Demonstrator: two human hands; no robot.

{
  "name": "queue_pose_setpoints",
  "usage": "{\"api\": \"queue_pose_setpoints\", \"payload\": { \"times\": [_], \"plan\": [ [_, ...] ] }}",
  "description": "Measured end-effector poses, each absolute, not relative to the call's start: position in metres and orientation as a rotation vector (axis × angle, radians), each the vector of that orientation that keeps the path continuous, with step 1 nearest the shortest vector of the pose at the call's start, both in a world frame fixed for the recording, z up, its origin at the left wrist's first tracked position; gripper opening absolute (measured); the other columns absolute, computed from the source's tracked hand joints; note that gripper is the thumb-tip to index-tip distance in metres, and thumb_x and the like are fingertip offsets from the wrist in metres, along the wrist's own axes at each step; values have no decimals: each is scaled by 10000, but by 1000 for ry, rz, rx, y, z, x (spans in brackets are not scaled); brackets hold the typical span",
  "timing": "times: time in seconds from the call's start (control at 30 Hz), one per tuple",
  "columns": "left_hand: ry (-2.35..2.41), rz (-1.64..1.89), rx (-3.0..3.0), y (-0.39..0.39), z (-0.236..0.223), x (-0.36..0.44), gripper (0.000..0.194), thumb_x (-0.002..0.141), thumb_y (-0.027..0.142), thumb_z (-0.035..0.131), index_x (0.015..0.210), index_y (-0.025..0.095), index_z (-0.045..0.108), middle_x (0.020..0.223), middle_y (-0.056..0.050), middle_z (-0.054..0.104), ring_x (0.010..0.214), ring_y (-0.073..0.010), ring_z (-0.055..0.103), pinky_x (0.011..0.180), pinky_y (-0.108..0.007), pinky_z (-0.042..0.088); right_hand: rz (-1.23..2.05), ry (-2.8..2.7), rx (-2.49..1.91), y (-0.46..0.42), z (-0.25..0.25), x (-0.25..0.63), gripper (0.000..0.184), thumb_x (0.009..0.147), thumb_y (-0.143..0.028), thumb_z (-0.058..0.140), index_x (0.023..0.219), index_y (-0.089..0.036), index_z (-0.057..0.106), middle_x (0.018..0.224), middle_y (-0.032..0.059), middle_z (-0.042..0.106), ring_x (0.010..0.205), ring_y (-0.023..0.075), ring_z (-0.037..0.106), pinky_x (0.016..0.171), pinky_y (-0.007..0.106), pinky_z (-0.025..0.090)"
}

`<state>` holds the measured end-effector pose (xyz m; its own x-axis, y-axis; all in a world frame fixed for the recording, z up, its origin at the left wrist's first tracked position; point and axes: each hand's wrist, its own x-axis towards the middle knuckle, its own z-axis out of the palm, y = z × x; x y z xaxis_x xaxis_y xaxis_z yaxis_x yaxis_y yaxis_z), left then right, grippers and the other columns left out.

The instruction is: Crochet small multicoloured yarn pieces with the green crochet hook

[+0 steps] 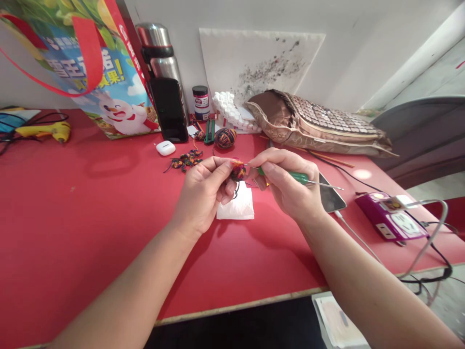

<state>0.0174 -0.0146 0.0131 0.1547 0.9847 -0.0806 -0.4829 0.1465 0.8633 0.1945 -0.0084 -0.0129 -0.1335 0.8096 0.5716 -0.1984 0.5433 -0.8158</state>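
Between the thumb and fingers of my left hand [209, 186] is a small crocheted piece [238, 170] in orange, red and dark yarn. My right hand [286, 179] grips a crochet hook [300, 178] by its green handle, with its thin metal tip pointing left at the crochet piece; a second metal end sticks out to the right. Whether the tip is inside a stitch is too small to tell. Dark yarn hangs under the piece, above a folded white tissue [238, 206]. Behind my hands lie a multicoloured yarn ball [225, 138] and several finished-looking crochet bits [186, 160].
At the back stand a colourful bag [119, 97], a steel thermos [163, 63], a black phone [170, 111] and a small jar [201, 103]. A white earbud case [165, 148] and yellow glue gun [45, 131] lie left. On the right are a tablet-like device [331, 196] and a purple power strip [390, 218].
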Motion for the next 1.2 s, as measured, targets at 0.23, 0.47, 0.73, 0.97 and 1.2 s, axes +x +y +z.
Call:
{"api": "queue_pose_setpoints", "payload": {
  "times": [0.23,0.47,0.73,0.97,1.2],
  "plan": [
    [775,1260,948,-17,10,16,236,769,252,933,993,206,877,648,24,625,490,-63,446,463,-228,331,846,-1406,-621,-10,-11,190,132,1023,-315,759,1051,-234,858,835,23,754,646,131,642,586,293,551],
    [783,1283,985,-20,11,16,453,704,143,959,1136,235,855,780,42,672,627,-66,573,560,-197,446,638,-1523,-697,-16,-4,189,151,1044,-309,716,1074,-236,845,923,47,757,732,148,683,652,305,596],
    [816,1321,1130,-21,12,15,539,763,143,888,1290,210,802,772,39,689,736,-115,656,706,-238,552,427,-1667,-701,-16,-2,189,173,1038,-229,679,1072,-247,848,1014,85,813,926,217,769,786,374,664],
    [811,1345,1139,-23,16,14,625,745,127,876,1350,242,772,748,43,669,701,-125,619,692,-259,544,469,-1664,-710,-17,-8,188,176,1039,-262,706,1170,-241,822,1055,89,824,904,213,770,776,376,660],
    [796,1354,1146,-23,16,14,585,733,128,892,1294,257,783,786,26,692,720,-132,625,696,-262,546,388,-1712,-628,-17,-7,187,178,1038,-192,694,1152,-239,822,1027,86,840,920,215,786,789,373,657]
  ]
}}
